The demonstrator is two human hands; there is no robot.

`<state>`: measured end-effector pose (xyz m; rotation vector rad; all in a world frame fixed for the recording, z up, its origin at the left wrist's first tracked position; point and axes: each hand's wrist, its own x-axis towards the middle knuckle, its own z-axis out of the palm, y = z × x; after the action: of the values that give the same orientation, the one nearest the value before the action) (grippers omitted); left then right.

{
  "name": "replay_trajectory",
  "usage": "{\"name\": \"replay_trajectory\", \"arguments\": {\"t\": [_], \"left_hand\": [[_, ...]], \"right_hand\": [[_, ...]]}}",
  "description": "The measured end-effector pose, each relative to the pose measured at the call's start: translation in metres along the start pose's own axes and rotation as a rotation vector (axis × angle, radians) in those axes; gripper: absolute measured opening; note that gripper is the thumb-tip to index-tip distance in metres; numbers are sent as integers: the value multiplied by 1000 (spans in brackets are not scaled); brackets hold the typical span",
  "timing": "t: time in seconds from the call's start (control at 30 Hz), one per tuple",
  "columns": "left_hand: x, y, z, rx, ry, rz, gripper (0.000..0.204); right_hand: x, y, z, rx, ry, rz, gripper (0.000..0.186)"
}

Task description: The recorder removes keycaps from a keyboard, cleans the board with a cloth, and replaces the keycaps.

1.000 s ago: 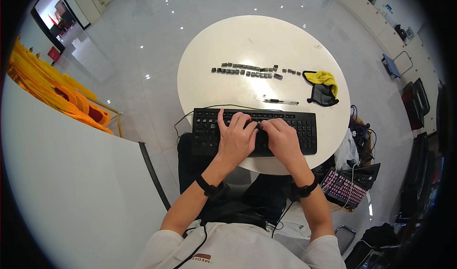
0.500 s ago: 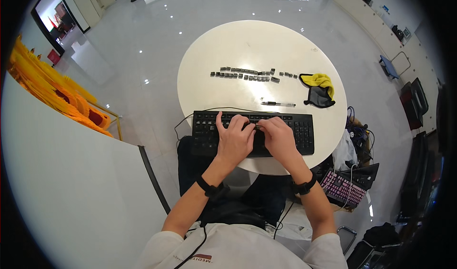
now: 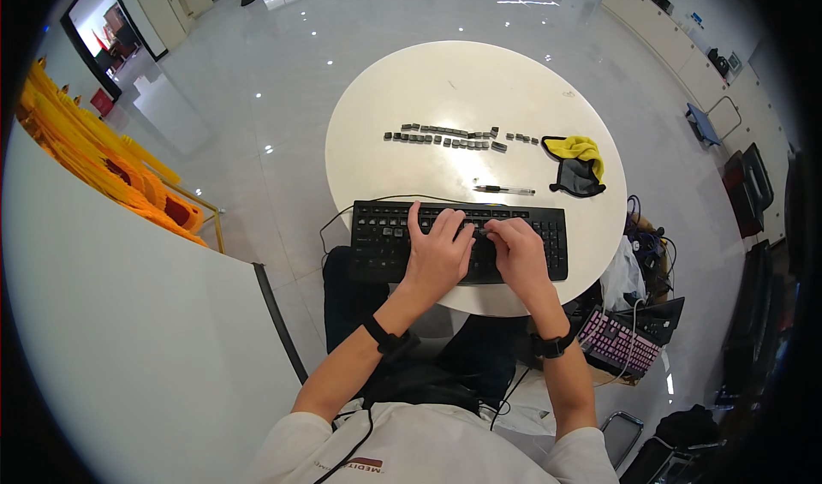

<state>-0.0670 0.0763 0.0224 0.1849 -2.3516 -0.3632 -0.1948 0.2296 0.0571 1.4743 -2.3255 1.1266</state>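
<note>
A black keyboard [image 3: 377, 253] lies at the near edge of the round white table. My left hand [image 3: 438, 251] rests over its middle, fingers spread apart on the keys and the little finger stretched toward the top row. To its right, my right hand [image 3: 522, 257] is closed in a pinch, thumb and fingertips down at the keys. Between those fingertips is a small dark piece that looks like a keycap, mostly covered. Loose dark keycaps [image 3: 445, 130] sit in two uneven rows farther back on the table. Parts of the keyboard are hidden under both hands.
A pen [image 3: 505, 190] lies just beyond the keyboard. Right of it is a yellow and grey cloth [image 3: 580, 163]. The keyboard's cable [image 3: 330, 223] loops off the left side. Beside the table at right stands a pile with a pink-keyed keyboard [image 3: 621, 343] and cables.
Both hands have shifted a little to the right along the keyboard. The right fingertips have drawn slightly away from the left hand's. The loose keycaps stay in their rows.
</note>
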Motion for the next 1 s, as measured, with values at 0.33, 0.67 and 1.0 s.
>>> {"name": "replay_trajectory", "arguments": {"t": [0.33,0.67,1.0], "left_hand": [[3,6,0,-23,-29,-80,21],[2,3,4,-32,-6,-90,21],[1,5,2,-50,-22,-105,20]], "right_hand": [[5,-1,1,-92,-48,-131,36],[8,-13,7,-243,-135,-239,42],[-2,2,7,-18,1,-25,24]]}}
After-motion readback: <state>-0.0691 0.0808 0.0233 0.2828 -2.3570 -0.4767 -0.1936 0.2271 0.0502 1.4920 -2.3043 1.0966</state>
